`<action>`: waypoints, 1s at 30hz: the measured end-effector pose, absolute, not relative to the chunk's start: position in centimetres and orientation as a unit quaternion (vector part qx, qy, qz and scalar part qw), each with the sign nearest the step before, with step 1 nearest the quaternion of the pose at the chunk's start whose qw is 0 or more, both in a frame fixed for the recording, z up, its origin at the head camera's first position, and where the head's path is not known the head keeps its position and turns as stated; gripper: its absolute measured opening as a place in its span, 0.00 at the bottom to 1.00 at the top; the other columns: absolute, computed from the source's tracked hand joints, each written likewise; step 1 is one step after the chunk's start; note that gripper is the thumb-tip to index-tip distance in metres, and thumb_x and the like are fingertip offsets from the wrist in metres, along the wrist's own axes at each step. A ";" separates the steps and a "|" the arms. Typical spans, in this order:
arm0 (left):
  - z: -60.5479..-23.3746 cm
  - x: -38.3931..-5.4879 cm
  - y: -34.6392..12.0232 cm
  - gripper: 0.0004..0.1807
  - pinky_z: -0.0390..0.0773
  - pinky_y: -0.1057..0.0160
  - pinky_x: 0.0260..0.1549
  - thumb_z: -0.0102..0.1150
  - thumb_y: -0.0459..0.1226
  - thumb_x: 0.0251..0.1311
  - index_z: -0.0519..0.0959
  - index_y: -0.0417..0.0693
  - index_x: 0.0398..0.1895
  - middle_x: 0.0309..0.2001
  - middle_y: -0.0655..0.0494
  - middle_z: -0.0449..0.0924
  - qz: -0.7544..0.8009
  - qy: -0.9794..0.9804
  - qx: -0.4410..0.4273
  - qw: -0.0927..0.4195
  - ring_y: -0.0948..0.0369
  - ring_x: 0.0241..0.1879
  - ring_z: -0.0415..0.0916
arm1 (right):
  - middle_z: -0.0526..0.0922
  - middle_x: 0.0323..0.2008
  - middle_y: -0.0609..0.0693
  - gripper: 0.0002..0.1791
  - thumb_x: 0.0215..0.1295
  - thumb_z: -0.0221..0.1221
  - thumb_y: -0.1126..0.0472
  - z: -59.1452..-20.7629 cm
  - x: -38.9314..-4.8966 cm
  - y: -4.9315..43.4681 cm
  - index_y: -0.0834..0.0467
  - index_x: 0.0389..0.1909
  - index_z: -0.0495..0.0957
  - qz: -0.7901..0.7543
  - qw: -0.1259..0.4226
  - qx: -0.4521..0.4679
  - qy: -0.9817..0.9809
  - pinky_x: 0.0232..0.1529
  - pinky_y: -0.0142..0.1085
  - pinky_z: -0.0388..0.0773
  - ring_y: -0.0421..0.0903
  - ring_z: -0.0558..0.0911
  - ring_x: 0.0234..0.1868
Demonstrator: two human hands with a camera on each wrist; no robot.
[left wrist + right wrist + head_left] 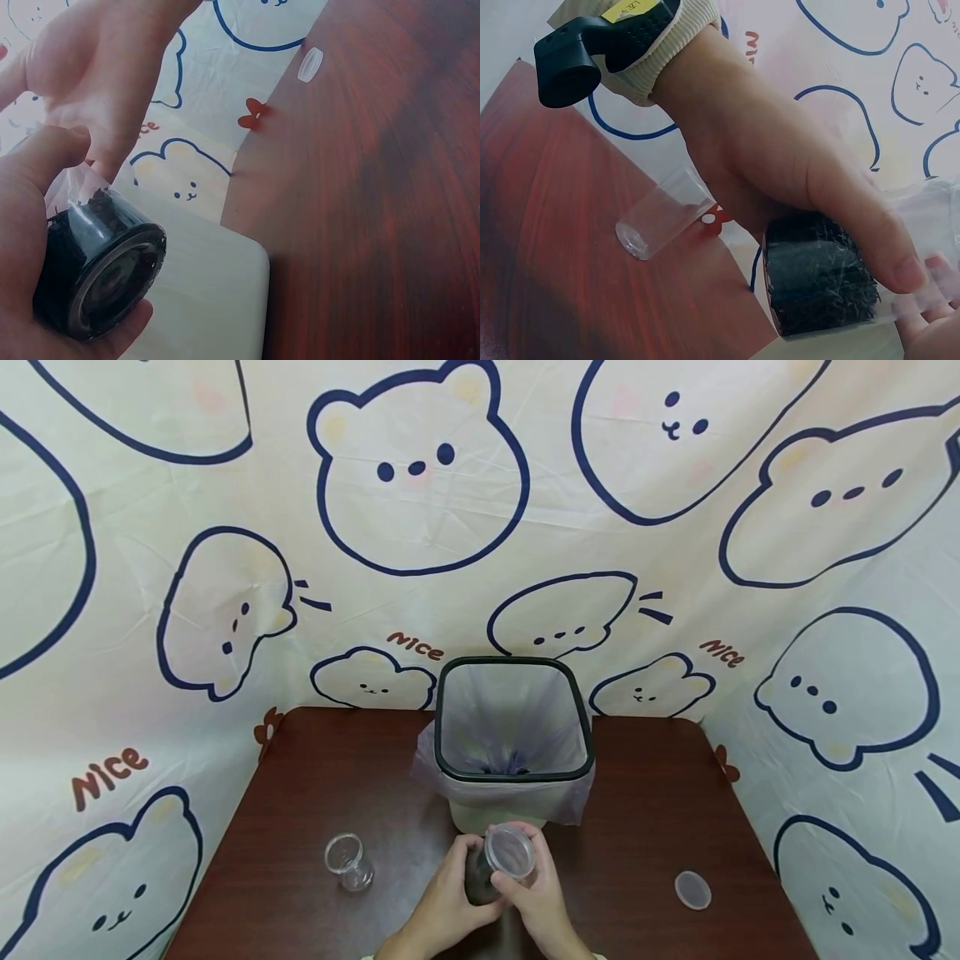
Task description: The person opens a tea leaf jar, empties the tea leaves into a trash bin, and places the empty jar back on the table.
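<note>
Clear jar (pixel 498 860) is gripped in both curled hands (pixel 452 893).

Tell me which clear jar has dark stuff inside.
The held jar, gripped by left hand and right hand: dark material fills one end. The other jar, standing on the table, is see-through throughout.

Ribbed cream cuff (pixel 676 58), black wrist camera (pixel 568 71), yellow lettered label (pixel 628 10)
</note>
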State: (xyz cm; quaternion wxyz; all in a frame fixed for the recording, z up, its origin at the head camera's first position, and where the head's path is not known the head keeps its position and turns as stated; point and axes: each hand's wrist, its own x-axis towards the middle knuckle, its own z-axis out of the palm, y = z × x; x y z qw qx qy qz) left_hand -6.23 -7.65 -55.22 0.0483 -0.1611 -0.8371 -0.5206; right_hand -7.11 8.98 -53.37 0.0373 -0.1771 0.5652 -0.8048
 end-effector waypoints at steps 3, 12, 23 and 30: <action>-55.3 -6.2 -7.6 0.38 0.77 0.58 0.49 0.79 0.48 0.51 0.65 0.50 0.59 0.53 0.61 0.74 -0.520 -0.837 -0.162 0.049 0.64 0.49 0.75 | 0.76 0.65 0.55 0.32 0.64 0.61 0.76 -53.3 -7.0 9.1 0.71 0.66 0.58 -0.805 0.046 -0.172 0.566 0.65 0.36 0.70 0.45 0.75 0.65; -55.2 -6.3 -7.7 0.38 0.78 0.59 0.49 0.78 0.49 0.52 0.65 0.50 0.59 0.52 0.61 0.75 -0.524 -0.834 -0.166 0.045 0.64 0.49 0.75 | 0.74 0.66 0.62 0.33 0.65 0.60 0.75 -53.2 -7.1 9.4 0.71 0.68 0.58 -0.800 0.055 -0.177 0.571 0.66 0.36 0.69 0.45 0.74 0.66; -55.1 -6.3 -7.6 0.38 0.77 0.59 0.49 0.78 0.49 0.52 0.65 0.50 0.59 0.53 0.61 0.75 -0.531 -0.830 -0.165 0.043 0.64 0.49 0.75 | 0.73 0.66 0.60 0.38 0.66 0.62 0.74 -53.7 -7.5 9.7 0.72 0.70 0.52 -0.812 0.058 -0.223 0.536 0.66 0.35 0.69 0.46 0.74 0.66; -55.1 -6.3 -7.6 0.38 0.77 0.59 0.49 0.78 0.48 0.52 0.65 0.50 0.60 0.53 0.61 0.75 -0.533 -0.830 -0.160 0.037 0.64 0.49 0.75 | 0.75 0.65 0.58 0.35 0.65 0.64 0.73 -53.9 -7.6 9.5 0.72 0.66 0.54 -0.820 0.040 -0.232 0.522 0.67 0.36 0.68 0.46 0.74 0.66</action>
